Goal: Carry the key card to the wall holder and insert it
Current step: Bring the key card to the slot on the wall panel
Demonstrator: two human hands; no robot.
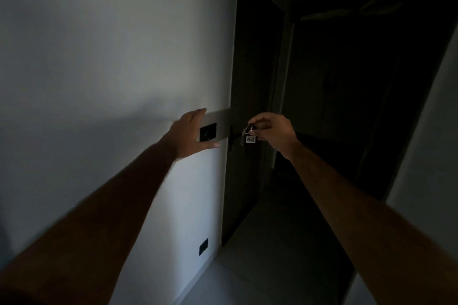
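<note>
The wall holder (207, 132) is a black square set in a pale grey plate (221, 124) on the white wall, close to the wall's corner. My left hand (189, 132) is open against the wall, with fingers above the plate and thumb below it. My right hand (271, 130) pinches a key ring (248, 129) just right of the plate. Keys and a small white tag (250, 140) hang from the ring. A dark flat piece (231, 140), apparently the key card, sits at the corner beside the plate. Dim light hides how it joins the ring.
A dark door (250, 77) stands open right behind the corner, and a dark passage lies beyond it. A black socket (203, 246) sits low on the white wall. Pale floor (223, 280) runs below, and another light wall (426, 143) closes the right side.
</note>
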